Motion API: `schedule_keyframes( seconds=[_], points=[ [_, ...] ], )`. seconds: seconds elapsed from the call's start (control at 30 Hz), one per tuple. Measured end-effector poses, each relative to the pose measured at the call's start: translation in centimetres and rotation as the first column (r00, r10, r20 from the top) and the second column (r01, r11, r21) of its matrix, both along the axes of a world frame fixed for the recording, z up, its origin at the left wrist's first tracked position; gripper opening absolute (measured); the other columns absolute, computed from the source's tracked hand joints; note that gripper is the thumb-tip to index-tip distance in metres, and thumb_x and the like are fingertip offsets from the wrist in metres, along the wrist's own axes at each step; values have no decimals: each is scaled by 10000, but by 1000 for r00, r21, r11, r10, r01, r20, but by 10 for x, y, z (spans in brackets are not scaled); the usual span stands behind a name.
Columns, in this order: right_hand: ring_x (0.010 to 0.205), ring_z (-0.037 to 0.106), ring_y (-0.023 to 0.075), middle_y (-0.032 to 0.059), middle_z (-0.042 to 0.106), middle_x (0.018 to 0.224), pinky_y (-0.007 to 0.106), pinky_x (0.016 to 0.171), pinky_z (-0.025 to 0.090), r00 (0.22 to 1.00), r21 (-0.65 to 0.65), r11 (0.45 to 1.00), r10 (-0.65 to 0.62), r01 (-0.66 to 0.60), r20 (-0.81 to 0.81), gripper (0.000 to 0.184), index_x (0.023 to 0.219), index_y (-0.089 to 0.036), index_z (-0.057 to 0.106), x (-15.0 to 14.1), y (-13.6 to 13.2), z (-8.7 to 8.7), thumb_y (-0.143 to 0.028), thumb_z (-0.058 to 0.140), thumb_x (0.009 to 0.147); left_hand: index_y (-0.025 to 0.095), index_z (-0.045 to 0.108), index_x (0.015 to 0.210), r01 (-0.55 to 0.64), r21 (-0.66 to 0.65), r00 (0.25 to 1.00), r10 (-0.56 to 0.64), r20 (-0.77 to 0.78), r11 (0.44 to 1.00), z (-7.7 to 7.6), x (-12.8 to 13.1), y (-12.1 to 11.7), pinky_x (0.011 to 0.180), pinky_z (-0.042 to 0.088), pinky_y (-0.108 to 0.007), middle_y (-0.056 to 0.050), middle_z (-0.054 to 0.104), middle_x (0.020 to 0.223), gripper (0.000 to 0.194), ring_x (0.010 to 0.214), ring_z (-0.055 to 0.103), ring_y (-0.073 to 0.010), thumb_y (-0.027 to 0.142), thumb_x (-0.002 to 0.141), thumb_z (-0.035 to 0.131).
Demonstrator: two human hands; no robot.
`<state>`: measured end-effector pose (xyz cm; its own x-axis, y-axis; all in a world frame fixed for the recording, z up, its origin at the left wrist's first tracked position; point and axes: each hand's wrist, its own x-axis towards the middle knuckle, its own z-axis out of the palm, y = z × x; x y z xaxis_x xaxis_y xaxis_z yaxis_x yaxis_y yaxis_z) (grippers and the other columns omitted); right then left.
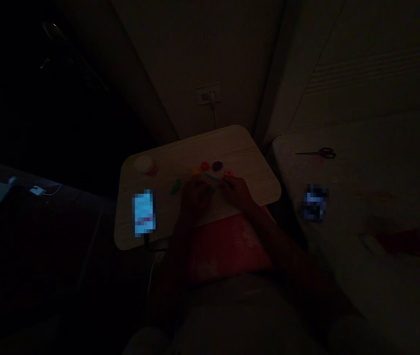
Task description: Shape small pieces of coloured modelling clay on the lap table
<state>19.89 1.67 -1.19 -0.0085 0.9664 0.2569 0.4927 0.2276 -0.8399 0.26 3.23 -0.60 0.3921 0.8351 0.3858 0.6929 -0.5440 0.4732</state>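
Observation:
The room is very dark and finger details are faint. On a small wooden table (232, 143), my left hand (194, 197) is curled, its fingertips at a green lump (210, 190) that looks like modelling clay. Close to its right, my right hand (236, 191) is closed in a pinch around the end of a thin teal stick (212, 177), which points left over the table. Just beyond my hands lie a red lump (204, 166), a dark purple lump (218, 165), an orange-yellow lump (195, 171) and a pink piece (228, 173). Left of my left hand is another green piece (175, 186).
A pale tub (146, 165) stands at the table's back left; a lit phone (144, 213) is at the left front. Scissors (317, 153) and a blurred-out object (314, 203) lie on the pale surface to the right. A wall socket (208, 94) holds a plug.

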Motion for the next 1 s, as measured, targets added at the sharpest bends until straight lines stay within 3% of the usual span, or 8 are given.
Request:
schedule_keyframes(
  seconds=[1.0],
  points=[
    [686, 598, 169, 38, 696, 756, 268, 657, 377, 1000, 17, 1000, -5, 5, -7, 279, 792, -189, 685, 0, 0, -1, -349, 523, 953, 223, 659, 957, -48, 3, 998, 48, 30, 999, -4, 0, 3, 1008, 439, -465, -82, 635, 1082, 206, 1074, 572, -291, 344, 825, 761]
  ],
)
